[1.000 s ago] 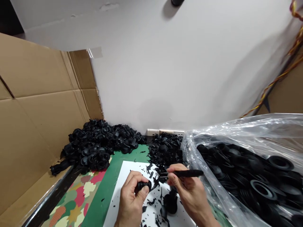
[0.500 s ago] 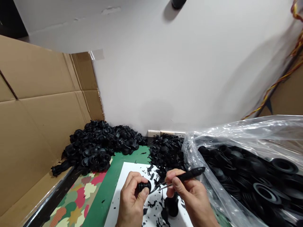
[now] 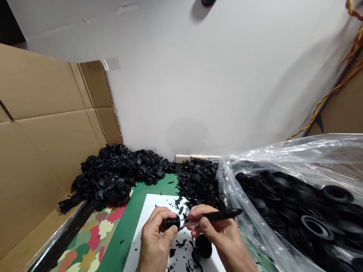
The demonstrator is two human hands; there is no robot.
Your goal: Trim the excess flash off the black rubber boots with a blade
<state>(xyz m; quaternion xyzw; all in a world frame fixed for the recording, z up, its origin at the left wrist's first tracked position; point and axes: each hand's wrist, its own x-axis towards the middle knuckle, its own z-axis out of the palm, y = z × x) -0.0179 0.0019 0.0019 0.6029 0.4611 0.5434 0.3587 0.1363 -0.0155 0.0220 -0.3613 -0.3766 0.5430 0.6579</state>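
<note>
My left hand [image 3: 155, 241] is closed around a small black ribbed rubber part [image 3: 171, 222], held over a white sheet [image 3: 147, 234]. My right hand [image 3: 218, 238] pinches a black-handled knife [image 3: 218, 215], its thin blade touching the part's right end. Black trimmings [image 3: 181, 247] litter the sheet, and another black rubber part [image 3: 204, 245] stands on it under my right hand.
A heap of black rubber parts [image 3: 113, 177] lies at the back left against a cardboard wall [image 3: 42, 143]. A pile of black scraps [image 3: 198, 181] sits behind the sheet. On the right, a clear plastic bag [image 3: 297, 204] holds several more parts. A green mat [image 3: 127, 223] and a colourful patterned mat [image 3: 90, 238] cover the table.
My right hand has moved left and brought the knife blade up against the part in my left hand. The left hand has barely moved.
</note>
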